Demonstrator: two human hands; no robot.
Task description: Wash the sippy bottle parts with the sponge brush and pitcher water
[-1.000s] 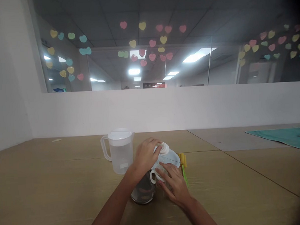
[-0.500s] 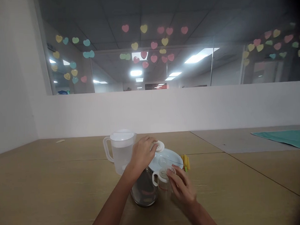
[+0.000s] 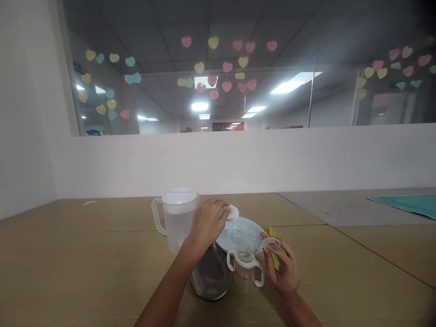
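Observation:
A clear baby bottle (image 3: 244, 272) with two white handles and red print stands upright on the table, its mouth uncovered. My left hand (image 3: 210, 220) is closed on a white bottle collar (image 3: 232, 213), above the far-left rim of the pale blue plate (image 3: 224, 239). To the right of the bottle, my right hand (image 3: 283, 266) pinches a clear round lid (image 3: 271, 243), apart from the bottle. On the plate lies a clear dome-shaped piece (image 3: 237, 237). Below my left forearm, a metal tray (image 3: 210, 274) lies beside the bottle.
A translucent pitcher (image 3: 177, 225) of clear liquid stands behind my left forearm. Something yellow (image 3: 269, 231) sits at the plate's right edge, partly behind my right hand. A teal cloth (image 3: 415, 207) lies far right. A white wall (image 3: 218, 163) bounds the table's back.
My right hand has moved right, lifting the clear lid away from the baby bottle, whose mouth and second handle now show. My left hand keeps its place with the white collar.

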